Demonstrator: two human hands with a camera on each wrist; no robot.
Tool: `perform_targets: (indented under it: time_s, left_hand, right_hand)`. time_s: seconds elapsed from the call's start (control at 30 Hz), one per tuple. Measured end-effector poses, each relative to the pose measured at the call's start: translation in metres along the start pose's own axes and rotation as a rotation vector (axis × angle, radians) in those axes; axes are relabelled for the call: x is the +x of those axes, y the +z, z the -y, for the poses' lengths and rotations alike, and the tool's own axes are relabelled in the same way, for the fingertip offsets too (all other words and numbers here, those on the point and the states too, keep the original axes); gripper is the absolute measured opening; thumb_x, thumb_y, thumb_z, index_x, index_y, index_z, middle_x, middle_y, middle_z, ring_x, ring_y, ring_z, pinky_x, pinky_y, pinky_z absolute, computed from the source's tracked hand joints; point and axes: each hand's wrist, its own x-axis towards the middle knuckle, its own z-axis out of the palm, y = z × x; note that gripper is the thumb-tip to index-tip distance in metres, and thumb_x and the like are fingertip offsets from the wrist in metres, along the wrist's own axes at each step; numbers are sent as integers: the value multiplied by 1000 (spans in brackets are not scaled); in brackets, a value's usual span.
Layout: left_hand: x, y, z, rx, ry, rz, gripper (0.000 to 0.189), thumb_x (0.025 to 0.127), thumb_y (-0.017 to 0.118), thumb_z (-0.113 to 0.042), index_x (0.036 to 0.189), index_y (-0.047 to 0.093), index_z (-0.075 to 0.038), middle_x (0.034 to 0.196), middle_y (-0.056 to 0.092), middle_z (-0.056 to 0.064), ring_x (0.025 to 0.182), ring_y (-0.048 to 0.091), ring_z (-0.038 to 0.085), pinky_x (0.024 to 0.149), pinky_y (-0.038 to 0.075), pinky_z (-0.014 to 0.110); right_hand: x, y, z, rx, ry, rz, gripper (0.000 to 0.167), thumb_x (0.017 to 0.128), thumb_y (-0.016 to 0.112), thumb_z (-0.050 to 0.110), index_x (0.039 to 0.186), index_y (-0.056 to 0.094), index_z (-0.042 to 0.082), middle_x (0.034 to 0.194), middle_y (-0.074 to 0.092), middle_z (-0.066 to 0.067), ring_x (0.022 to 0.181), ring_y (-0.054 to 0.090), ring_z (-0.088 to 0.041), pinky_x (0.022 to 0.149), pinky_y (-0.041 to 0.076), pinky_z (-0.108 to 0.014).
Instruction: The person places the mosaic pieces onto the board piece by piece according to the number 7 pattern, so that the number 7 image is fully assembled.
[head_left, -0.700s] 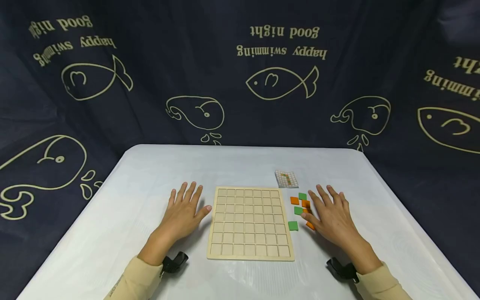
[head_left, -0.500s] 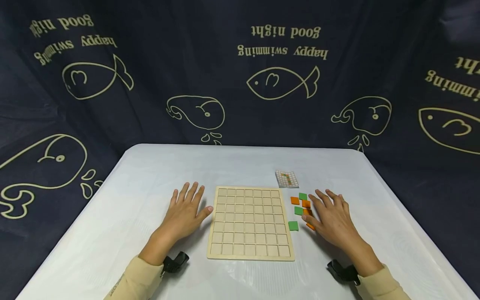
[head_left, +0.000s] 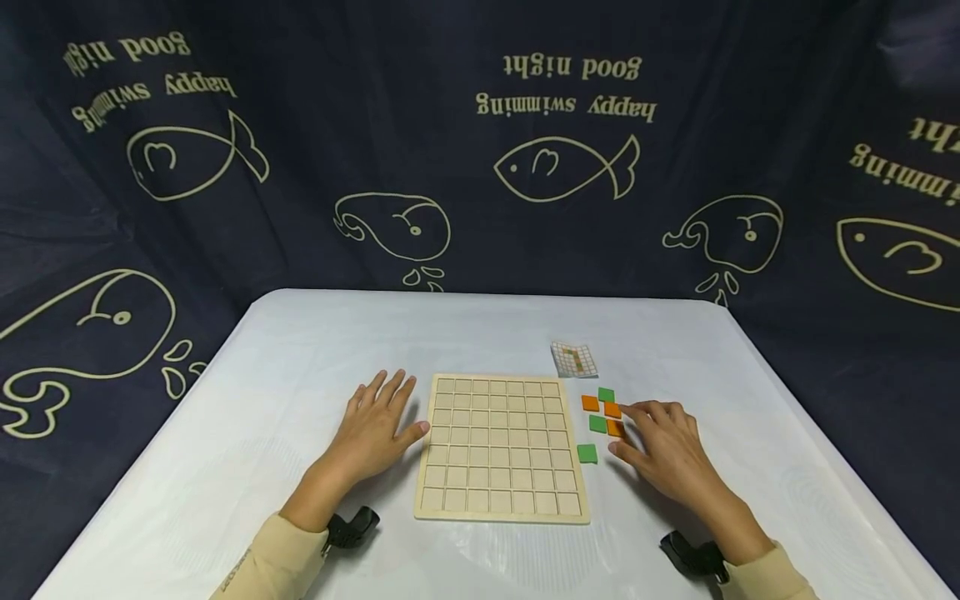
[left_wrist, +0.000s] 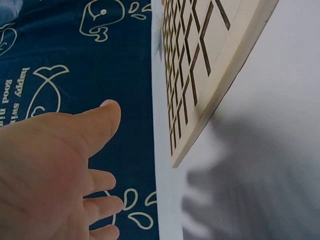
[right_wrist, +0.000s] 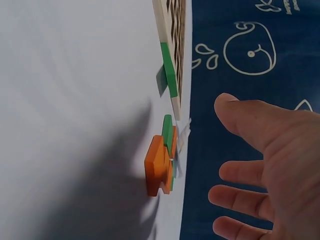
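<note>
My left hand [head_left: 371, 437] hovers over the table just left of the wooden grid board [head_left: 501, 517]. Its fingers are spread and it holds nothing; the thumb reaches the board's left edge in the head view. To the board's right, my right hand [head_left: 670, 454] is over the table with thumb and fingers apart, fingers slightly bent. Close to its fingertips lie small square tiles: an orange tile [head_left: 612, 410], another orange tile [head_left: 615, 428] and a green tile [head_left: 597, 423]. In the right wrist view the nearest orange tile [right_wrist: 154, 165] sits apart from the thumb.
A stack of pattern cards [head_left: 574, 361] lies behind the tiles, beyond the board's far right corner. Another green tile [head_left: 587, 453] sits against the board's right edge. The white table [head_left: 405, 325] meets a dark printed cloth [head_left: 480, 242] at the back.
My right hand's fingers have drawn back and bent, and the hand has shifted slightly toward me. The lowest orange tile is now hidden from the head view. My left hand has drifted slightly right.
</note>
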Motion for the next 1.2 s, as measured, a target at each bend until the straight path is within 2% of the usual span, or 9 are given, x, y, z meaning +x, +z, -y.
perform_targets:
  time_s: [0.2,0.6,0.93,1.2]
  left_hand:
    - [0,1,1,-33,27,-12,70,88,62,-41,144,38,-6,151,35,16,141,23,41,109,20,60]
    - [3,8,7,-113,53,5,67,82,71,-33,139,46,-8,145,44,12,133,35,35,100,31,52]
    - [5,11,10,-187,63,35,63,80,73,-29,135,50,-7,142,48,9,127,38,29,93,33,46]
    - [6,14,12,-233,80,35,61,79,74,-24,133,52,-5,140,50,10,123,40,29,90,32,45]
  right_hand:
    - [-2,1,-1,7,-9,-17,57,74,78,32,121,62,5,107,61,-11,100,46,-32,83,30,-46]
    - [-4,3,-4,10,6,33,51,73,79,30,116,65,5,102,61,-8,95,47,-28,78,31,-42]
    - [-6,6,-6,9,7,43,47,72,80,29,112,67,7,98,61,-6,91,46,-25,74,29,-38]
    - [-7,7,-7,23,24,62,40,72,80,27,105,69,8,92,60,-4,90,46,-24,75,30,-39]
